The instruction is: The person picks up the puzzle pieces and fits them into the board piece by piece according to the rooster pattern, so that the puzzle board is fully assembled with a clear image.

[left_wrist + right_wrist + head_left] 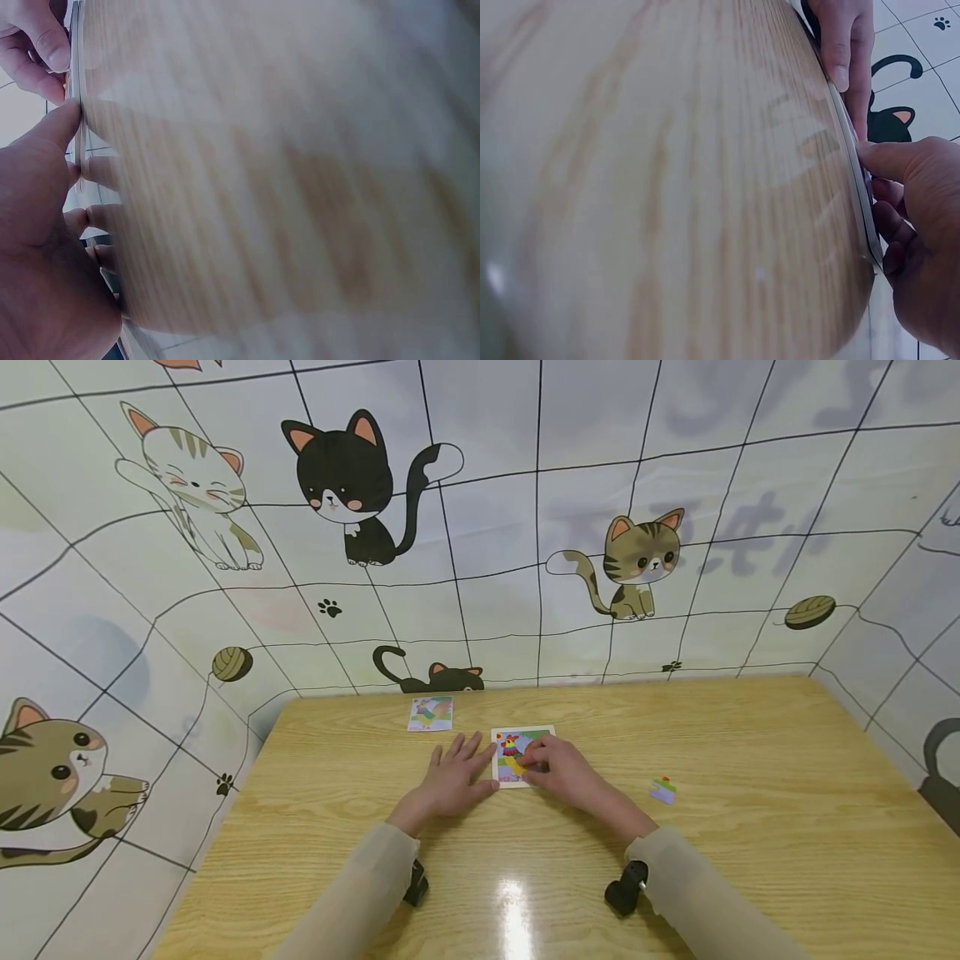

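Note:
A small white-framed jigsaw puzzle (497, 770) with a colourful rooster picture lies flat on the table in the head view. My left hand (453, 778) rests on the wood at its left side, fingers spread. Its thumb and forefinger touch the frame. Over the puzzle's right half, my right hand (562, 768) has its fingers curled and pinches a puzzle piece (66, 78) against the board; the fingers hide most of that piece. The right thumb (881, 156) lies low at the board's edge in the right wrist view.
A loose purple-and-green puzzle piece (663, 791) lies on the table to the right of my right hand. At the back left lies a square picture card (431, 713) with a similar rooster. The wooden table (750, 860) meets a cat-printed wall (495, 568) behind.

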### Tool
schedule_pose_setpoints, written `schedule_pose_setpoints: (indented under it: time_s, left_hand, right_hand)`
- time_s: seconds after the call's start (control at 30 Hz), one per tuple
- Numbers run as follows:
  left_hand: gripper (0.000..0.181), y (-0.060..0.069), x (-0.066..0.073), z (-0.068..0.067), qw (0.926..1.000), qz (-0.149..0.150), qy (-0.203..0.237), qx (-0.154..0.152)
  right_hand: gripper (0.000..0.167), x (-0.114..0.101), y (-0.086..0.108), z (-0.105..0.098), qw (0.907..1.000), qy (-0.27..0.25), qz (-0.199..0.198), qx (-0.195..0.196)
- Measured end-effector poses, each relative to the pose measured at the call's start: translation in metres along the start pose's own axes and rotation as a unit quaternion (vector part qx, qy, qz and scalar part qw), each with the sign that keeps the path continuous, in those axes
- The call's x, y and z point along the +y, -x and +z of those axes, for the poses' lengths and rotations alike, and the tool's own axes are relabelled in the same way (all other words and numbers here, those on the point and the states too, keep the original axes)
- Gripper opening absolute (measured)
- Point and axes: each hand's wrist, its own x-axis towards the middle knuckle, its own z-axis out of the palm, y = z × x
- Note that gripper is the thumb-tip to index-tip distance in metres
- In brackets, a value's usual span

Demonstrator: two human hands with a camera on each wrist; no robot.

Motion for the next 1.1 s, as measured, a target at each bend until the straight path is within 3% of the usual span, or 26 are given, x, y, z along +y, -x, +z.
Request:
schedule_pose_setpoints:
  time_s: [0.3, 0.63, 0.9, 1.1]
  left_hand:
    - [0.066, 0.000, -0.001, -0.001, 1.0000, 0.005, 0.000, -0.001]
    - [0.065, 0.000, 0.000, -0.002, 0.9999, 0.012, 0.001, -0.001]
    - [0.065, -0.001, -0.003, -0.001, 1.0000, 0.009, 0.001, 0.003]
    - [0.066, 0.000, -0.002, 0.000, 0.9999, 0.010, 0.003, 0.002]
  right_hand:
    - [0.016, 0.001, -0.001, 0.001, 0.9999, 0.006, -0.007, 0.006]
    - [0.015, 0.004, 0.002, 0.000, 0.9972, 0.040, -0.062, 0.014]
    - [0.017, 0.001, -0.003, -0.006, 0.9953, 0.070, -0.065, -0.019]
    - [0.016, 0.003, 0.000, -0.017, 0.9971, 0.010, -0.062, -0.043]
